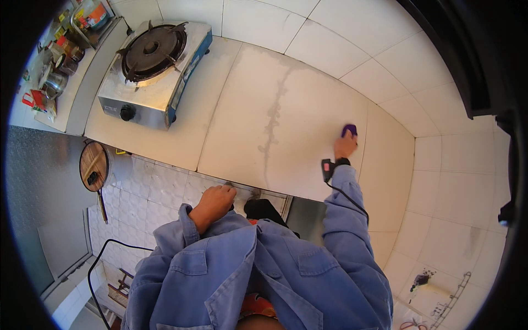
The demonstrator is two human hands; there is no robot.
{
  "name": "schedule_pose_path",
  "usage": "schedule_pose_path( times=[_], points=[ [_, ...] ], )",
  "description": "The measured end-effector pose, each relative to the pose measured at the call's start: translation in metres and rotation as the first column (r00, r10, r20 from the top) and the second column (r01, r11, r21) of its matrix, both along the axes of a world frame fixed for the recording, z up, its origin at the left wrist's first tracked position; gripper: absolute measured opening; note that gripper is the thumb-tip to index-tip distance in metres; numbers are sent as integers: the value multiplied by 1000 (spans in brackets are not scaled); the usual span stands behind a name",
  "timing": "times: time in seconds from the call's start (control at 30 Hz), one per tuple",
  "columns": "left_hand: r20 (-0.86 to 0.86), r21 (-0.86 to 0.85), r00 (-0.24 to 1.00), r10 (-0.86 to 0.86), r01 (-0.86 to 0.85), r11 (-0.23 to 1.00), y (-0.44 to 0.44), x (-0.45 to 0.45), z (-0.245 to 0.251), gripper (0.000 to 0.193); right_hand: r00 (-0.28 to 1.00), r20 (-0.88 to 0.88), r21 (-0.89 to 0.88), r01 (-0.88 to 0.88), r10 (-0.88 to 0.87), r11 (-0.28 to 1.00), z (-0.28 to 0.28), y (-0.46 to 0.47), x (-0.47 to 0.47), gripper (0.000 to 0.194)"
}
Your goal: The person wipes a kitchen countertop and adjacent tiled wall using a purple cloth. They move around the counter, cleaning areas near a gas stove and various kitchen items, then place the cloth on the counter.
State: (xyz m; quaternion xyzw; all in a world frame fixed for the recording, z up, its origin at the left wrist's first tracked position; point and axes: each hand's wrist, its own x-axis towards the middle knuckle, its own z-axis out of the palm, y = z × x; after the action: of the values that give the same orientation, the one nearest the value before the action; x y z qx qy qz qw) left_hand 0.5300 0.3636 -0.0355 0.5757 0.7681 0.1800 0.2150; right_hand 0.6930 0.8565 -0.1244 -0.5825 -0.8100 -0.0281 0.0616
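On the right part of the tiled countertop [243, 103], my right hand [345, 147] presses a purple cloth or sponge [349, 129] against the surface; which of the two it is, I cannot tell. A black device is strapped to that wrist, with a cable running along the sleeve. My left hand [214, 206] hangs in front of my body by the counter's front edge, fingers curled, with nothing visible in it. A ragged grey damp-looking streak [272, 119] crosses the counter from the back wall to the front edge, left of the cloth.
A single-burner gas stove [152, 74] stands at the counter's left. Beyond it, a raised ledge [88, 78] carries jars, bottles and packets. A round wooden-looking lid or board [94, 165] is below the left end. White tiled walls [334, 53] bound the back and right.
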Motion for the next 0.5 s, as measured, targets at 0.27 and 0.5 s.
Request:
schedule_pose_path(
  times=[0.27, 0.5],
  points=[
    [31, 30, 997, 73, -74, 997, 24, 22, 0, 13, 389, -231, -29, -919, 892, 393, 3, -125, -147, 48],
    [71, -54, 978, 194, -191, 980, 15, 39, 0, 15, 947, -98, 55, -301, 305, 952, -2, 71, -40, 59]
  ],
)
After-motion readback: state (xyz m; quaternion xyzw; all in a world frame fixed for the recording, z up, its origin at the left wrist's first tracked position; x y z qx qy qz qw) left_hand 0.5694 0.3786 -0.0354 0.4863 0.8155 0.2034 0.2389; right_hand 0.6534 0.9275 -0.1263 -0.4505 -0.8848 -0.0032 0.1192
